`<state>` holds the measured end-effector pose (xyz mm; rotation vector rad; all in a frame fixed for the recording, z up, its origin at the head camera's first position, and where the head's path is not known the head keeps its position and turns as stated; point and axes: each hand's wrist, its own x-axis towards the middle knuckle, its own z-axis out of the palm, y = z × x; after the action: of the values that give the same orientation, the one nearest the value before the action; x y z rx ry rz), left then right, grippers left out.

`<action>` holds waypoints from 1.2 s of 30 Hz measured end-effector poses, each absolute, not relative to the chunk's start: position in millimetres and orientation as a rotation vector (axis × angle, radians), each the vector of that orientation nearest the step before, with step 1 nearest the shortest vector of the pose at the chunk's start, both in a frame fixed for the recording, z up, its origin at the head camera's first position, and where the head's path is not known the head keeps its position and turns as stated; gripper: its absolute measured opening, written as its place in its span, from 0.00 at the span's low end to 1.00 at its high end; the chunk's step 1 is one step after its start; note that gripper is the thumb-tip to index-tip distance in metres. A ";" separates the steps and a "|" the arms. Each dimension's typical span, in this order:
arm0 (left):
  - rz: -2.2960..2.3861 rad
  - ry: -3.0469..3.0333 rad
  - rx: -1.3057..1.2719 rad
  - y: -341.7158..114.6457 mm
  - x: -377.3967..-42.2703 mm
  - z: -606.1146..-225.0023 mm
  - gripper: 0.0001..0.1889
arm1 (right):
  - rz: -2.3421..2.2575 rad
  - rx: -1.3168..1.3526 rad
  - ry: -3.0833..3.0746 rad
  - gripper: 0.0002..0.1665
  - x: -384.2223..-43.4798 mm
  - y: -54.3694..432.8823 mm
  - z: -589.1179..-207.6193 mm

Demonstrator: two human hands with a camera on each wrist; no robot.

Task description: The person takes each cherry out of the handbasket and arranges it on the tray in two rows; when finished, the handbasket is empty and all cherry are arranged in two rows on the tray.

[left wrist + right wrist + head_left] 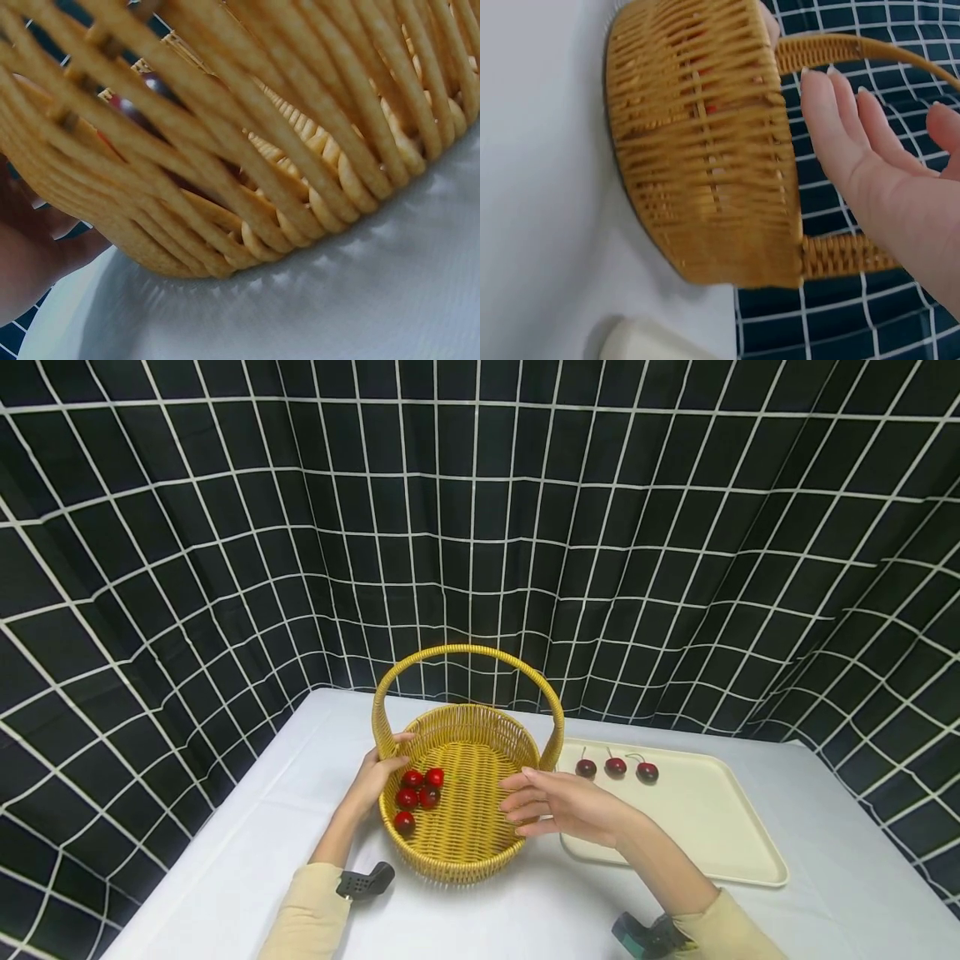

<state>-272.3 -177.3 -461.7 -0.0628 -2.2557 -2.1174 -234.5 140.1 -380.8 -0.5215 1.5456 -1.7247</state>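
A yellow wicker basket (468,852) with a tall arched handle (468,649) stands on the table. Several red cherries (407,798) lie together inside, at its left. My left hand (372,779) grips the basket's left rim by the foot of the handle; in the left wrist view, part of that hand (37,255) shows beside the woven wall. Over the right part of the basket hovers my right hand (573,806), fingers extended and slightly bent, holding nothing. From the right wrist, this hand (885,165) appears apart from the rim.
To the basket's right lies a cream tray (705,827), partly behind my right hand and forearm. Three dark cherries with stems (616,767) sit in a row near its far edge. A black curtain with white grid lines (480,527) hangs behind the white-covered table (247,793).
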 end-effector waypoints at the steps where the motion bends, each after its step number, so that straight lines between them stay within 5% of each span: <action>1: -2.118 -2.257 -0.059 -177.1 -272.1 -461.7 0.23 | -1.732 -0.511 1.542 0.30 -235.0 136.5 -381.2; 16: -2.125 -2.252 -0.064 -177.3 -272.1 -463.7 0.23 | -1.731 -0.369 1.638 0.37 -241.6 86.8 -395.9; 36: -2.146 -2.281 -0.015 -177.4 -273.4 -459.5 0.22 | -1.607 -0.267 1.762 0.32 -244.6 35.1 -408.5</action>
<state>-273.4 -177.4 -459.5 -0.0150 -2.2806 -2.1465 -244.6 35.1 -408.5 -0.2669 1.7622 -1.6070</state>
